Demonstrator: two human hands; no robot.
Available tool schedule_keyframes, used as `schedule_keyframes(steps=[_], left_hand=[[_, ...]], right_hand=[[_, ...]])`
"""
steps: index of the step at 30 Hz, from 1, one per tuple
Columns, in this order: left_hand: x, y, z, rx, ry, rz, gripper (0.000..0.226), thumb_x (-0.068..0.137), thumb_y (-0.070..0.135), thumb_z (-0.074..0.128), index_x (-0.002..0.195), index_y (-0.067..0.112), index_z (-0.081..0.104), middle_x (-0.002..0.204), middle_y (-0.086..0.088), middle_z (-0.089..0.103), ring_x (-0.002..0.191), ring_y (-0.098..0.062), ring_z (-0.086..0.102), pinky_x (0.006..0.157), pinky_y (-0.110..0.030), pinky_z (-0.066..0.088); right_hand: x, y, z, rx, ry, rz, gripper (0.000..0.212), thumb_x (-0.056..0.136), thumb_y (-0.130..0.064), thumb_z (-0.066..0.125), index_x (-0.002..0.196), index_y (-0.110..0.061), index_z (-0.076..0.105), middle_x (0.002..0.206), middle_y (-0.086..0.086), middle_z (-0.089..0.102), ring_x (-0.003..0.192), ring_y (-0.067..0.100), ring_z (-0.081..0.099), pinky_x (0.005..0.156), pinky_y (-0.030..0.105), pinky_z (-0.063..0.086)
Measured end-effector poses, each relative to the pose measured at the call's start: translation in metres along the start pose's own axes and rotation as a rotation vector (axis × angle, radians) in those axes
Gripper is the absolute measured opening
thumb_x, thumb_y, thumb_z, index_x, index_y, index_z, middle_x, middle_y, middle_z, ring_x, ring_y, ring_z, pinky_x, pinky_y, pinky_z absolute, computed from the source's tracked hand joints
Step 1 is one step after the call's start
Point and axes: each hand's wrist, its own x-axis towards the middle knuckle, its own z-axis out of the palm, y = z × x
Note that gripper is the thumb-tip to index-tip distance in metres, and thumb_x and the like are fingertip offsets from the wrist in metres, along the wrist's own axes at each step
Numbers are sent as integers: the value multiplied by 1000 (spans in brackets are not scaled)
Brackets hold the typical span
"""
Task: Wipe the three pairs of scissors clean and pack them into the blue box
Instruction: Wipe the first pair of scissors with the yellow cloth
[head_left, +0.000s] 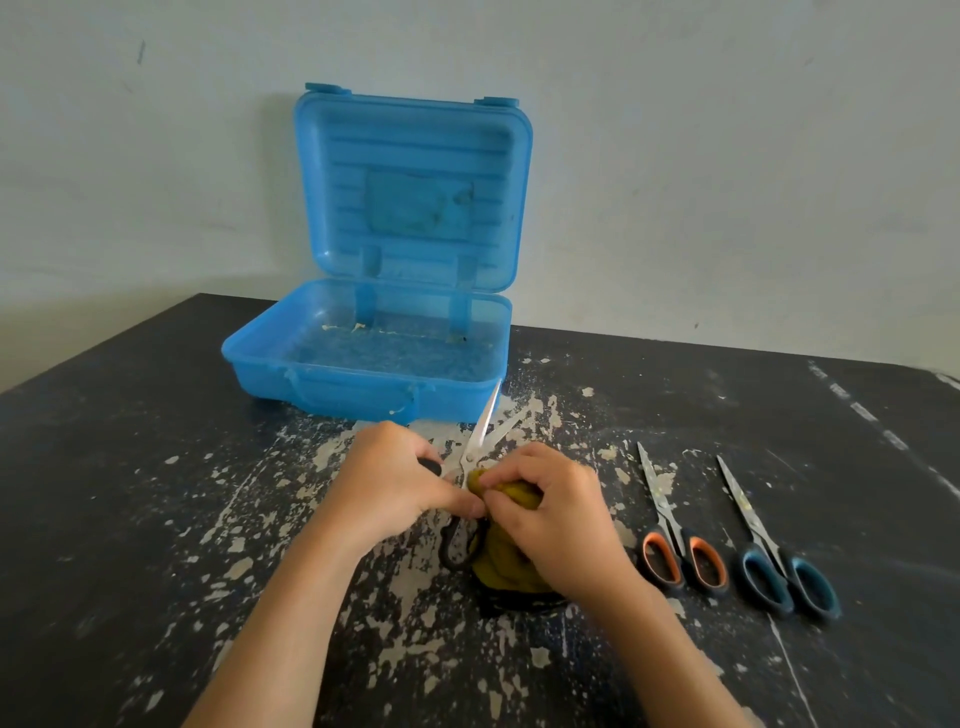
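The blue box (363, 389) stands open at the back of the table, its lid upright against the wall and its tray bare. In front of it my left hand (395, 478) grips the black-handled scissors (480, 431), whose blades are spread and point toward the box. My right hand (550, 514) pinches a yellow-green cloth (506, 566) against the scissors near their pivot. To the right, the orange-handled scissors (670, 525) and the blue-handled scissors (763, 540) lie flat and closed, blades pointing away from me.
The dark table (156, 467) has worn, flaking paint. A pale wall (727, 182) stands right behind the box. The table's left edge runs diagonally at the far left.
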Motion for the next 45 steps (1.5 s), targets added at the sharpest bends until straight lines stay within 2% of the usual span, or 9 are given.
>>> schedule_keyframes(steps=[6, 12, 15, 19, 29, 33, 37, 40, 45], left_hand=[[-3, 2, 2, -48, -41, 13, 61, 48, 39, 90, 85, -2, 66, 48, 14, 47, 49, 0, 43, 42, -16, 27], [-2, -1, 2, -23, -58, -9, 63, 50, 37, 90, 101, 5, 69, 90, -1, 67, 73, -10, 59, 51, -19, 37], [-3, 0, 2, 13, -120, -7, 67, 49, 39, 90, 104, 7, 68, 81, 4, 63, 75, -13, 61, 52, -19, 37], [-4, 1, 0, 113, -156, 42, 76, 50, 42, 89, 116, 13, 65, 94, 8, 62, 82, -5, 57, 61, -18, 39], [-4, -1, 0, 155, -219, 62, 44, 54, 40, 88, 81, 10, 70, 86, 1, 62, 80, -4, 56, 51, -17, 31], [0, -3, 1, 93, -100, 28, 64, 56, 42, 86, 106, 7, 68, 102, -4, 67, 78, -9, 55, 61, -19, 38], [0, -3, -1, 110, -86, 73, 67, 56, 44, 85, 110, 7, 67, 98, -3, 65, 74, -5, 51, 56, -14, 33], [-1, -5, -3, 111, -103, 82, 71, 53, 44, 86, 113, 12, 67, 114, -3, 63, 87, -8, 50, 68, -20, 39], [-4, -2, 1, 114, -188, 44, 51, 52, 43, 88, 89, 13, 70, 107, -11, 66, 77, -12, 57, 59, -22, 37]], right_hand=[[4, 0, 0, 78, 236, 12, 11, 82, -13, 65, 90, -18, 70, 93, -8, 59, 88, -1, 54, 75, 10, 45], [1, 2, 3, 39, 35, 4, 12, 79, -11, 66, 84, -21, 71, 91, -6, 60, 84, 3, 56, 77, 20, 49], [2, 3, 4, 2, 211, -70, 13, 81, -9, 66, 90, -16, 71, 92, -4, 58, 83, 3, 55, 76, 10, 44], [7, 8, 14, -198, 366, -192, 13, 81, -3, 64, 92, -5, 70, 89, 5, 55, 75, 7, 51, 73, 8, 41], [20, 28, -9, -107, 440, 158, 18, 90, -8, 53, 100, -5, 67, 96, 3, 48, 77, 2, 45, 67, -5, 29], [12, 12, -2, -136, 407, -43, 13, 85, -5, 60, 95, -6, 69, 92, 0, 52, 70, -1, 48, 67, 3, 40], [7, 12, 16, -276, 310, -205, 12, 82, -2, 60, 90, -2, 69, 88, 6, 54, 71, 13, 52, 73, 15, 42], [12, 17, 8, -288, 386, -152, 11, 82, 0, 60, 88, 0, 69, 88, 8, 53, 72, 14, 50, 62, 7, 38], [17, 30, -4, -280, 411, 114, 19, 90, -6, 51, 97, 1, 67, 93, 2, 44, 79, 13, 43, 64, 12, 29]])
